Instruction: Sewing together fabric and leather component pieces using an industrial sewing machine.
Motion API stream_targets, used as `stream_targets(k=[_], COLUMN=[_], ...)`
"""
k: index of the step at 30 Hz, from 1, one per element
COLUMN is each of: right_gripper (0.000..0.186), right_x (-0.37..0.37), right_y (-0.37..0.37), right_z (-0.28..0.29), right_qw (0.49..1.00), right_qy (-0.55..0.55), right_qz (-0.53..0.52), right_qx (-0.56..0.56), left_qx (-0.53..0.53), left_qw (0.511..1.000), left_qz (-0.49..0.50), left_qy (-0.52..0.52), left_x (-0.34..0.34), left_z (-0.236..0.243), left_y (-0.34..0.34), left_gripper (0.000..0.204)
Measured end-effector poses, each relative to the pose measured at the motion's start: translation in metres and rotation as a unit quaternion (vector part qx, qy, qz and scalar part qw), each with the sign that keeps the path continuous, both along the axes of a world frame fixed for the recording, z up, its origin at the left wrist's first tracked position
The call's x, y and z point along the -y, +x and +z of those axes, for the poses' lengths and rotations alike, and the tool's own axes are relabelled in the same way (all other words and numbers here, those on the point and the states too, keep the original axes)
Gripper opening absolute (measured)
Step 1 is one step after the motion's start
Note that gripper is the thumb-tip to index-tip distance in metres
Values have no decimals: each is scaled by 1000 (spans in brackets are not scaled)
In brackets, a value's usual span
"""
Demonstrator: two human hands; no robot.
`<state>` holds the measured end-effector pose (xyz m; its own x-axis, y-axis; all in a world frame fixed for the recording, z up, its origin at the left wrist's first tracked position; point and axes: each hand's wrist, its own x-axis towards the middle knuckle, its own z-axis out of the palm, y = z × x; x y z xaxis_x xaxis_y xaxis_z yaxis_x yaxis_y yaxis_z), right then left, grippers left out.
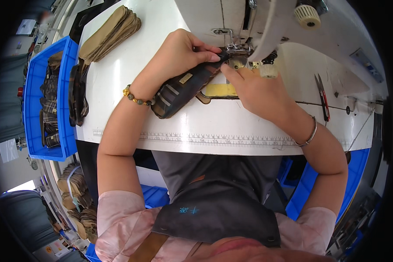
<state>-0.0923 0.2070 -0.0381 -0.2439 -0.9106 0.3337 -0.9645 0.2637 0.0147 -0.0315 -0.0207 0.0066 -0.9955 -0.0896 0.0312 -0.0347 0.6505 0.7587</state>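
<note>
A dark plaid slipper piece [183, 87] with a small tan label lies slantwise on the white sewing table, its upper end at the presser foot [239, 49] of the sewing machine. My left hand [179, 54] is closed on that end, thumb and fingers pinching the fabric just left of the foot. My right hand [262, 89] comes in from the other side, its fingertips closed on the piece's right edge close to the needle area; part of its grip is hidden. A tan edge [203, 98] shows beside the piece, near a yellow strip [220, 90] on the table.
Red-and-black thread snips [323, 98] lie at the right. Tan sole pieces [111, 35] are stacked at the far left, with dark pieces [77, 96] nearer. A blue crate [30, 100] of plaid pieces stands beyond the left edge. A ruler strip [222, 140] runs along the front edge.
</note>
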Motion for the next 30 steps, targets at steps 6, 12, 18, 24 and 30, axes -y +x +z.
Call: stream_targets(k=[6,12,18,24,30], right_gripper=[49,45,42,40,41], right_x=[9,11,7,3,4], right_y=[-8,3,7,9,6], right_z=[-2,10,26,25,19], right_qw=[993,998,988,990,993], right_qy=[-81,28,132,82,65], right_qz=[44,6,2,-5,8], right_qx=[72,61,81,119,95], left_qx=[-48,-72,-76,-78,-81], left_qw=[992,990,975,967,975], left_qz=[5,-34,-34,-15,-13], left_qy=[-114,-117,-204,-242,-206], left_x=[2,5,-12,-11,-8], left_z=[-6,-5,5,1,-4], left_y=[0,2,11,7,6], left_gripper=[15,17,19,19,20])
